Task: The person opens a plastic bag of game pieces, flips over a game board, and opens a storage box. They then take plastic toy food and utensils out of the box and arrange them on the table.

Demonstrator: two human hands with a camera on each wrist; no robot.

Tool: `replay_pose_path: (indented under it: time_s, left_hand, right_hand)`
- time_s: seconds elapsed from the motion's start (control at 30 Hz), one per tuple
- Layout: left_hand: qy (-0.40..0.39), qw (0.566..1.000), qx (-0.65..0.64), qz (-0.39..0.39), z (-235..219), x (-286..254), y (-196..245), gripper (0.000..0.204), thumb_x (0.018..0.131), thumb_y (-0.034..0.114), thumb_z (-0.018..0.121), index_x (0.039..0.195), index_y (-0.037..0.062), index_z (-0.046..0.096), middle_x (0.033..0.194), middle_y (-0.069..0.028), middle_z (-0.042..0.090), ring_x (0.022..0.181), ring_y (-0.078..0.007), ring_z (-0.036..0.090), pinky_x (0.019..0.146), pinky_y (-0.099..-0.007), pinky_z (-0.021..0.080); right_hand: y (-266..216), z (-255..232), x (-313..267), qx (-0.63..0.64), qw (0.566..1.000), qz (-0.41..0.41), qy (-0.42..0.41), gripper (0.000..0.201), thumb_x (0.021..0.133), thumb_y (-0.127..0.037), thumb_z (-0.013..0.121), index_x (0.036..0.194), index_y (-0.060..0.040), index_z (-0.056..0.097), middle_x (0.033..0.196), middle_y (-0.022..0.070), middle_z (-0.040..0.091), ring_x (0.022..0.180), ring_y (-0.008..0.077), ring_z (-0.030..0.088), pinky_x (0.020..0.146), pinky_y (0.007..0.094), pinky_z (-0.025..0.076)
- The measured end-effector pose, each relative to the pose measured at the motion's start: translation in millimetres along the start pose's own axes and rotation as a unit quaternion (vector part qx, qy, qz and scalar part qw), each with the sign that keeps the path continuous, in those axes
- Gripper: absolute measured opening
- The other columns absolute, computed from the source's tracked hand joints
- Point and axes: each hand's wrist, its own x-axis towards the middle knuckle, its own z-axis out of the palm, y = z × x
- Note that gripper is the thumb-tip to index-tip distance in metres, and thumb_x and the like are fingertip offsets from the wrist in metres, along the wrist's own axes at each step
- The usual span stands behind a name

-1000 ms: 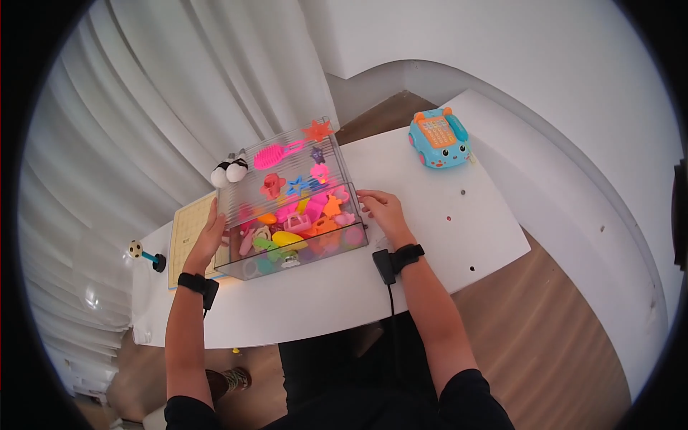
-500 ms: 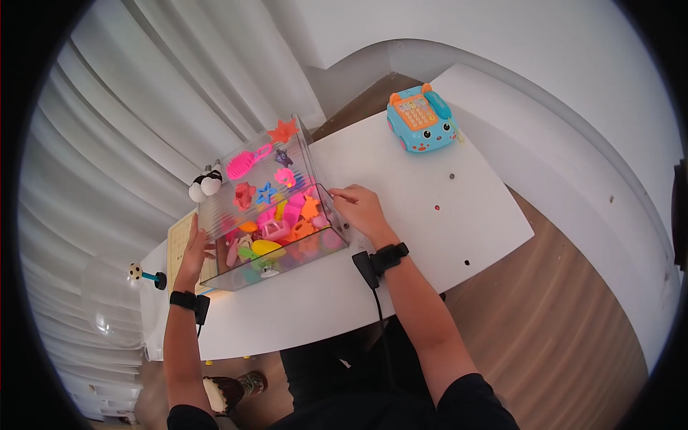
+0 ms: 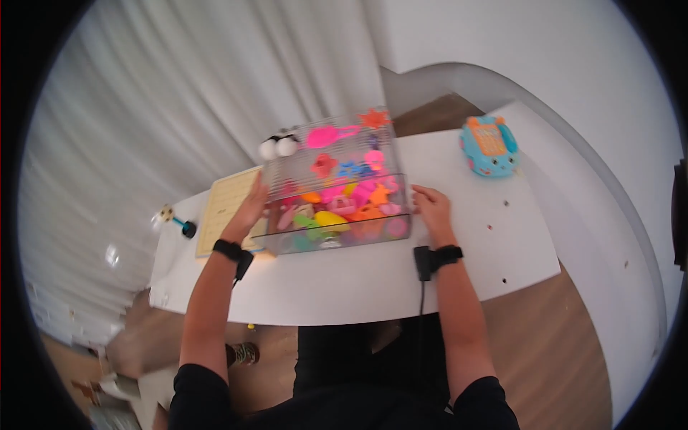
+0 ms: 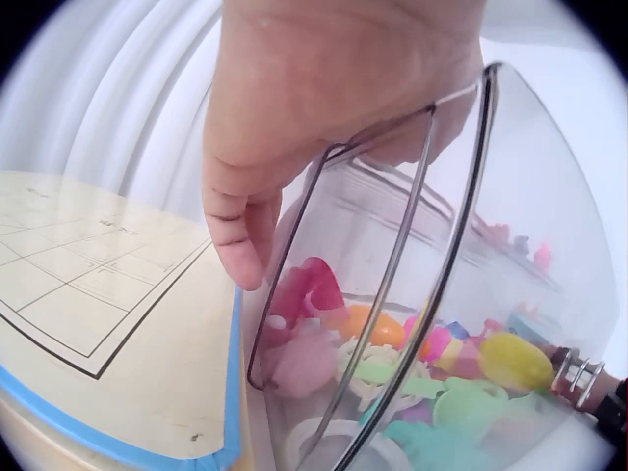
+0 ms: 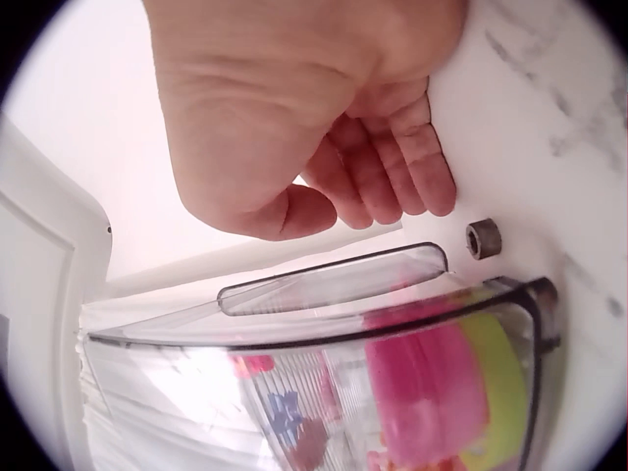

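A clear plastic storage box (image 3: 337,215) filled with small bright toys (image 3: 337,211) stands on the white table (image 3: 344,287), directly in front of the person and tilted toward them. The left hand (image 3: 252,208) lies against the box's left end — in the left wrist view its fingers (image 4: 235,226) are curved over the rim and side wall, gripping it. The right hand (image 3: 430,208) sits at the box's right end; in the right wrist view its fingers (image 5: 392,167) are loosely curled just beside the side handle (image 5: 334,280), and whether they touch the box cannot be told.

Left of the box, partly under its end, lies a gridded game board (image 3: 226,208). Behind the box sit two white balls (image 3: 279,147) — and further right on the table stands a blue toy telephone car (image 3: 489,147). A small soccer-ball toy on a stick (image 3: 172,217) stands near the table's left edge.
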Motion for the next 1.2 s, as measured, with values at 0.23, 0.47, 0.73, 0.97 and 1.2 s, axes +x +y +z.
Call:
replay_pose_path:
  time_s: [0.23, 0.47, 0.73, 0.97, 1.2]
  left_hand:
    - [0.114, 0.991, 0.022, 0.068, -16, -32, -25, 0.058, 0.09, 0.026, 0.05, 0.141, 0.0008, 0.038, 0.132, -0.0216, 0.049, 0.121, -0.0314, 0.049, 0.104, -0.0365, 0.036]
    - [0.001, 0.973, 0.224, 0.059, -63, -76, -52, 0.08, 0.069, 0.024, 0.066, 0.141, 0.0039, 0.038, 0.149, -0.0233, 0.027, 0.143, -0.035, 0.016, 0.114, -0.0434, 0.018]
    - [-0.046, 0.931, 0.35, 0.094, -83, -93, -77, 0.103, 0.063, 0.03, 0.075, 0.148, 0.008, 0.023, 0.152, -0.0267, 0.015, 0.145, -0.0366, 0.003, 0.116, -0.049, 0.007]
    - [-0.018, 0.936, 0.328, 0.126, -84, -91, -109, 0.103, 0.065, 0.036, 0.079, 0.148, 0.0075, 0.024, 0.151, -0.0244, 0.017, 0.144, -0.0354, 0.007, 0.116, -0.049, 0.007]
    - [-0.025, 0.932, 0.339, 0.124, -86, -88, -110, 0.102, 0.067, 0.037, 0.079, 0.148, 0.0078, 0.024, 0.152, -0.0234, 0.016, 0.144, -0.0335, 0.01, 0.116, -0.0481, 0.007]
  right_hand:
    - [-17, -8, -3, 0.009, 1.0, 0.002, -0.001, 0.027, 0.085, -0.011, 0.055, 0.104, 0.0031, 0.069, 0.082, 0.0076, 0.066, 0.069, 0.013, 0.061, 0.063, 0.0254, 0.052]
    - [-32, -6, -8, -0.076, 0.996, -0.02, -0.032, 0.036, 0.089, -0.026, 0.051, 0.102, 0.0016, 0.069, 0.089, 0.0097, 0.067, 0.081, 0.0171, 0.061, 0.078, 0.0298, 0.047]
    - [-24, -19, 4, -0.052, 0.997, 0.011, -0.059, 0.038, 0.091, -0.028, 0.047, 0.107, 0.0008, 0.066, 0.088, 0.0084, 0.062, 0.082, 0.0188, 0.059, 0.08, 0.0317, 0.049]
    - [-21, -24, 12, -0.057, 0.996, 0.056, -0.05, 0.038, 0.093, -0.03, 0.051, 0.113, -0.0005, 0.063, 0.088, 0.0067, 0.059, 0.083, 0.018, 0.058, 0.078, 0.0311, 0.05]
    - [-18, -28, 18, -0.063, 0.994, 0.081, -0.031, 0.032, 0.091, -0.018, 0.055, 0.114, 0.0025, 0.062, 0.088, 0.0048, 0.059, 0.081, 0.0149, 0.056, 0.076, 0.0277, 0.049]
